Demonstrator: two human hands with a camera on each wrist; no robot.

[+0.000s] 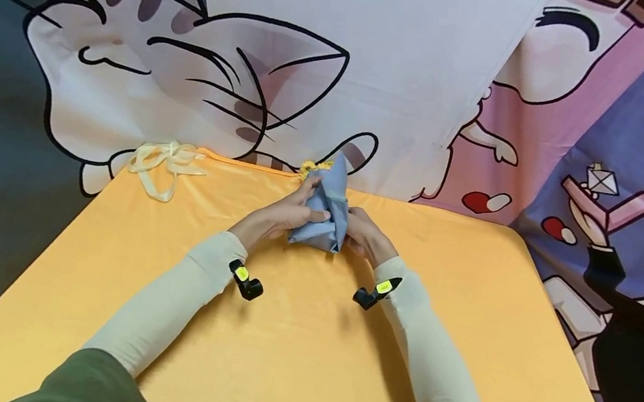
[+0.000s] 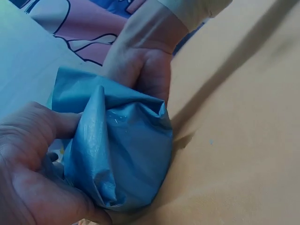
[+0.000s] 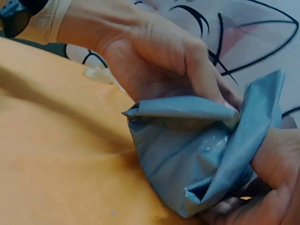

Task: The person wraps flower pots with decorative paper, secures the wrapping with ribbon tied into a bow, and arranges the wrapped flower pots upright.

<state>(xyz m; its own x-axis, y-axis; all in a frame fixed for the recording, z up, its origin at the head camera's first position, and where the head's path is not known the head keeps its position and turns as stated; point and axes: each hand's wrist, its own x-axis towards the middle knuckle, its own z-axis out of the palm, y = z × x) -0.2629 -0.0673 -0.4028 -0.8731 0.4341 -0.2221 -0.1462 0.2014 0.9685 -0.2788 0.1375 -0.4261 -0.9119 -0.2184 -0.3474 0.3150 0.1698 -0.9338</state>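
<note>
A blue paper-wrapped bundle (image 1: 323, 211) stands at the far side of the table, its folded end facing me. Small yellow flowers (image 1: 314, 168) show behind its upper left. My left hand (image 1: 279, 214) grips the bundle from the left, thumb laid across the paper. On the other side my right hand (image 1: 365, 233) holds it, with its fingers partly hidden by the paper. Creases and a pointed fold of the wrapping (image 2: 129, 150) show close up in the left wrist view. In the right wrist view the right hand (image 3: 276, 176) curls round the bundle's lower right.
A cream ribbon bow (image 1: 165, 162) lies at the table's far left corner. The table is covered by a yellow cloth (image 1: 288, 354). Behind it hangs a white cloth backdrop (image 1: 380, 51) printed with a cartoon cat, and another printed cloth (image 1: 641, 170) hangs on the right.
</note>
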